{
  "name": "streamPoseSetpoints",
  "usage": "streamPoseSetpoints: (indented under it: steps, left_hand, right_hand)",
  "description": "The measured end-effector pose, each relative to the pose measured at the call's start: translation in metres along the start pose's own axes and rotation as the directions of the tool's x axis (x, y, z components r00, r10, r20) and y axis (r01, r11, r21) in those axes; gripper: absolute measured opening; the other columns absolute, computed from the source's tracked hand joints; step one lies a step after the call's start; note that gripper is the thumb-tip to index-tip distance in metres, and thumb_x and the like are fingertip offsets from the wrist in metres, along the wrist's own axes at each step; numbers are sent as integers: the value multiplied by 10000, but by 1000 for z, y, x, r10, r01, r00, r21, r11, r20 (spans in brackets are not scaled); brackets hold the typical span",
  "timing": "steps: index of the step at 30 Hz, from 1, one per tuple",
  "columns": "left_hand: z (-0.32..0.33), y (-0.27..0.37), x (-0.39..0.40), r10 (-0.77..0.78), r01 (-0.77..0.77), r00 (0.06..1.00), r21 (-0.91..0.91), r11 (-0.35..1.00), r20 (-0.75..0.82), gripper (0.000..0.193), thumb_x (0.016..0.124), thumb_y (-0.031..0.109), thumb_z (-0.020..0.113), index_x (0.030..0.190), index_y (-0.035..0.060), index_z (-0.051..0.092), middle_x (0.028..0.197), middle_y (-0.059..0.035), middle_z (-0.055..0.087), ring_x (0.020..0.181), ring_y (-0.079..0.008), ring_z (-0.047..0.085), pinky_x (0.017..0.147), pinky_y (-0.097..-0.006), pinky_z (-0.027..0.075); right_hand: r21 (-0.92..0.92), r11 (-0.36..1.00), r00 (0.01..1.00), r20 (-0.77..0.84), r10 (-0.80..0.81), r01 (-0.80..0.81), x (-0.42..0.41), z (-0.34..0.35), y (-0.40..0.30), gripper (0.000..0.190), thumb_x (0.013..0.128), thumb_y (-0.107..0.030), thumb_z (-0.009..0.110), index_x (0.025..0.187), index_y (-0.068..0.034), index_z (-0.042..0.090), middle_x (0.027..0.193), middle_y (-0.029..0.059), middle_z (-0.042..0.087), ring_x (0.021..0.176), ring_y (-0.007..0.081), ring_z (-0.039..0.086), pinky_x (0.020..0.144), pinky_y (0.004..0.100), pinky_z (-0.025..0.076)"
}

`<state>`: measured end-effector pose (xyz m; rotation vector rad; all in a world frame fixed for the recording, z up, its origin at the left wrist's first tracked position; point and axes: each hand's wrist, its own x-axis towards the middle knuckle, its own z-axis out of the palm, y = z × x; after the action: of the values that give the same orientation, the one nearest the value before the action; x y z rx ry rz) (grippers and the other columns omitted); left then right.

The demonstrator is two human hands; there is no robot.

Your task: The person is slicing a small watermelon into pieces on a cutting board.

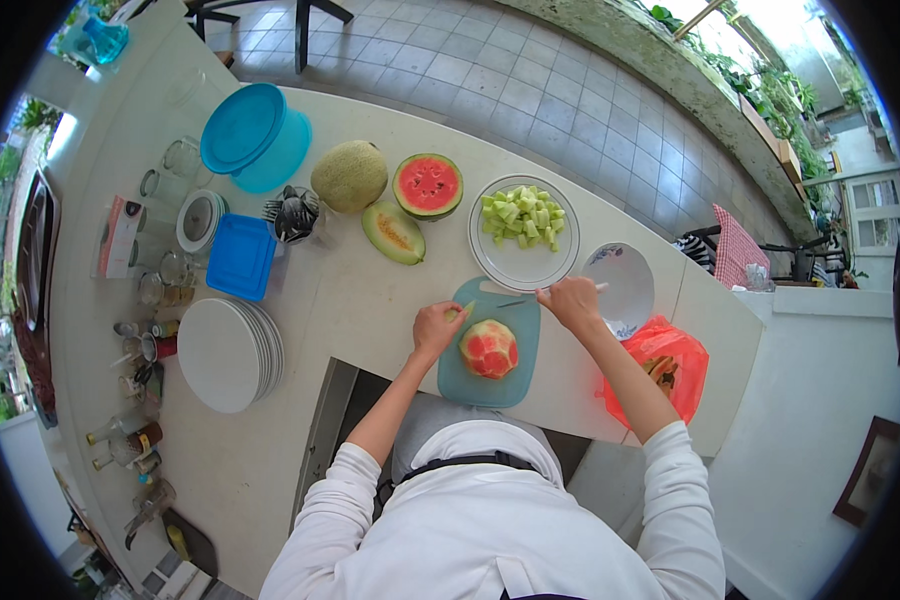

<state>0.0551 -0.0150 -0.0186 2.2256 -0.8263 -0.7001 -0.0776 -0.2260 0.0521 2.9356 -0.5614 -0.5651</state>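
Note:
A peeled half watermelon (pixel 489 349), pink with whitish patches, sits on a teal cutting board (pixel 521 384) in front of me. My left hand (pixel 436 330) is over the board's left edge, with a small pale-green strip (pixel 468 308), perhaps rind, pinched in its fingers. A knife (pixel 517 302) is gripped in my right hand (pixel 574 303); its blade points left above the board's far part, apart from the watermelon. Just beyond the board, a clear plate (pixel 521 274) holds pale-green melon cubes (pixel 523 216).
A floral bowl (pixel 621 279) and a red plastic bag (pixel 691 386) with scraps stand at right. Beyond my left hand lie a cut watermelon (pixel 428 185), a melon half (pixel 394 233) and a whole melon (pixel 349 177). White plates (pixel 221 356) and blue containers (pixel 241 256) stand at left.

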Motion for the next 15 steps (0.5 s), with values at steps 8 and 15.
streamPoseSetpoints:
  steps: [8,15]
  left_hand:
    - [-15,106,-17,106,-31,990,-585,811,95,240,746,251,657,812,20,657,652,-51,632,597,-111,583,559,-255,446]
    - [109,223,-53,455,-248,777,-453,856,436,311,778,323,613,860,24,642,718,-140,632,669,-223,623,620,-313,462]
  right_hand:
    - [979,-150,599,202,775,-137,-154,30,-14,551,910,-485,314,608,-54,478,465,5,397,388,104,388,392,268,301]
    - [810,-571,274,523,807,137,-271,35,-69,512,910,-505,295,662,-89,461,466,-57,317,364,33,277,343,188,203]
